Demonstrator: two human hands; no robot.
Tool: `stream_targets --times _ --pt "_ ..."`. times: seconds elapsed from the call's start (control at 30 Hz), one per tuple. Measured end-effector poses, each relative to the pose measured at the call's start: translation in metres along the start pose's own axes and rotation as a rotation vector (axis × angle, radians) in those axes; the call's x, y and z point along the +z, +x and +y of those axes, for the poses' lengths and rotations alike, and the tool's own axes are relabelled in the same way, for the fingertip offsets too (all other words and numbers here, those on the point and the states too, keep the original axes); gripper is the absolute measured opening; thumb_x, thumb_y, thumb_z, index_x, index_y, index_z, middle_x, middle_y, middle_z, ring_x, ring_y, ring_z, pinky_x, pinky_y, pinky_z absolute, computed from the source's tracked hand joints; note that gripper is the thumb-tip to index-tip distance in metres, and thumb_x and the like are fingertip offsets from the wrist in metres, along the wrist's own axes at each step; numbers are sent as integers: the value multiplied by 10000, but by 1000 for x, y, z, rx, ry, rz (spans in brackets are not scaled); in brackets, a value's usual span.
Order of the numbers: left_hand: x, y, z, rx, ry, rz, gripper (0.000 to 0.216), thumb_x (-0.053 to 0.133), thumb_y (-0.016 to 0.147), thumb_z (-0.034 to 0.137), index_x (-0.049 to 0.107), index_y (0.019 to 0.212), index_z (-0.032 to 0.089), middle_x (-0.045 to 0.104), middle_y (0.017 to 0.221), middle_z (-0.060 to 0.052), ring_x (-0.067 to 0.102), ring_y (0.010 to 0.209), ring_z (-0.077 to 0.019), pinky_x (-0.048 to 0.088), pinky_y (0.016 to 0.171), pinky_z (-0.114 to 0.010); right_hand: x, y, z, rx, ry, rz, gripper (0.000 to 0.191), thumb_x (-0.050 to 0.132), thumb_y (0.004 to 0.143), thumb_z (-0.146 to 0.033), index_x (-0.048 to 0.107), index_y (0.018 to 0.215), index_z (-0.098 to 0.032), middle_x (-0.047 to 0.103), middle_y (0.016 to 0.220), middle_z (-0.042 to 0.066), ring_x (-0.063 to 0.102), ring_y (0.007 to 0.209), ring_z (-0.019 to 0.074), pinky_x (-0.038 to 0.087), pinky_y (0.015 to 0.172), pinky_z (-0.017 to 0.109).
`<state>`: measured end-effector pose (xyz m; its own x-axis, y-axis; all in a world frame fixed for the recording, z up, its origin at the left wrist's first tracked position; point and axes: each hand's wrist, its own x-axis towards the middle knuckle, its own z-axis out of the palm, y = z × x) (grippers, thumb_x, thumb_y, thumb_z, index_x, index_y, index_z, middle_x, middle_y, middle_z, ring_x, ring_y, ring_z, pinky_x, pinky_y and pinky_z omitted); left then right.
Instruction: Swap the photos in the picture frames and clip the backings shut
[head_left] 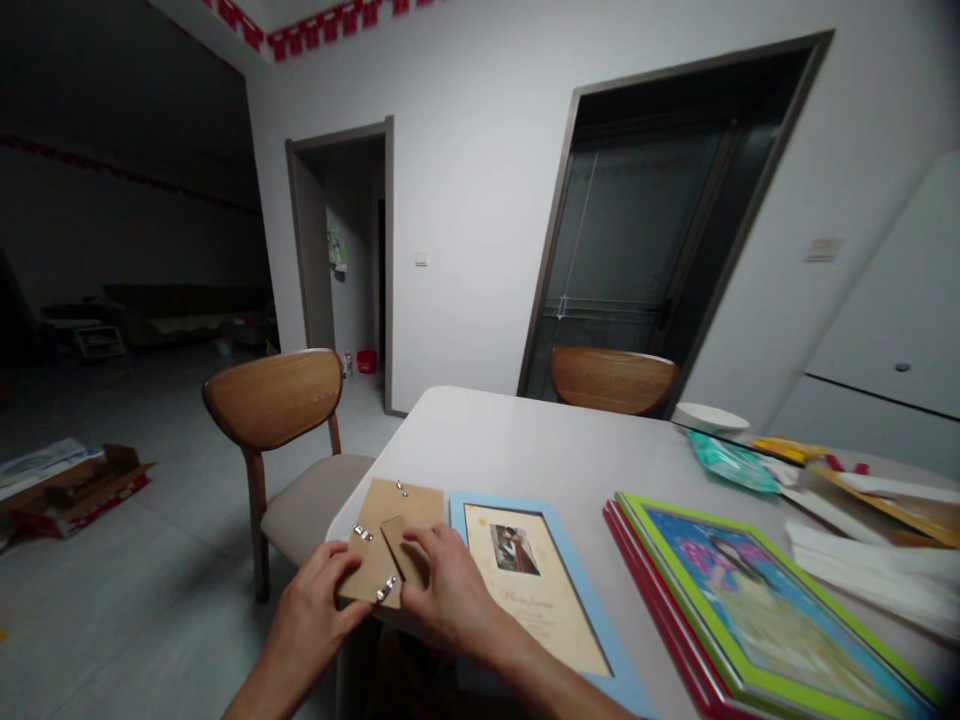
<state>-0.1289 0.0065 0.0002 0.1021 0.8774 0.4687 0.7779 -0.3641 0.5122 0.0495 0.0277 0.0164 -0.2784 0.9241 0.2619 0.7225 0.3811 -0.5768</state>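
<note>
The left hand [311, 600] is partly closed at the near left corner of a brown backing board [371, 558], its curled fingers at the left edge and its thumb along the near edge, with the corner held between them. The right hand [450, 590] is half bent, fingers and thumb a little apart, touching the stand flap [407, 562] on the board; whether it pinches the flap or only rests on it cannot be told.

The board is flat, matt and straight-edged, with small shiny metal clips [362, 533] set near its edges (one of them sits just beside the left thumb). It lies between the two hands, at the near left corner of a smooth white table [510, 440] with rounded corners.

Just right of the board, partly under the right forearm, lies a pale blue picture frame [574, 565], rectangular, around a cream card [540, 610] with a small photo [514, 550]. Farther right, a glossy lime-green frame [680, 582] with a colourful portrait rests on a red frame [654, 605]. Beyond them are a crinkled teal packet [731, 463] and a white bowl [711, 418]. A wooden-backed chair [277, 400] with a padded seat stands left of the table; another wooden chair back [615, 380] rises behind its far edge.
</note>
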Motion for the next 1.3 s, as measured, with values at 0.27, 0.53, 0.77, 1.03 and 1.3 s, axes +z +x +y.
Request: stream_targets --times 0.27,0.53,0.77,1.03,1.3 --pt "17 3 74 125 -197 -171 214 571 669 159 554 879 194 533 1000 -54 504 939 -191 415 821 -287 -80 -41 39 15 10 -29 349 476 583 -170 576 916 -201 508 966 55 467 927 183 352 833 280" --pt "62 -7 100 174 -110 -404 369 688 580 257 569 919 173 528 1107 -77 454 1022 -244 339 903 -367 -87 -70 100 118 -47 -104 397 459 603 -190 585 980 -183 523 1013 72 489 944 187 357 850 285" --pt "64 -7 101 186 -52 -531 376 668 594 206 535 945 187 450 1228 -79 350 1156 -244 224 982 -417 -74 -62 113 35 -235 -10 347 446 668 -217 594 981 -194 547 1007 88 480 934 203 350 827 309" --pt "52 6 91 203 -135 -509 256 569 648 170 521 895 219 521 1121 -23 435 1064 -202 313 923 -338 -72 -75 103 112 -308 47 323 437 727 -342 593 982 -218 555 985 89 486 929 213 360 812 313" --pt "77 14 91 -81 -237 -398 655 612 614 318 364 1178 96 393 1245 -155 305 1167 -273 210 982 -387 -70 -68 130 348 -229 254 462 395 728 -381 502 1094 -119 517 1123 142 443 1069 252 302 924 386"
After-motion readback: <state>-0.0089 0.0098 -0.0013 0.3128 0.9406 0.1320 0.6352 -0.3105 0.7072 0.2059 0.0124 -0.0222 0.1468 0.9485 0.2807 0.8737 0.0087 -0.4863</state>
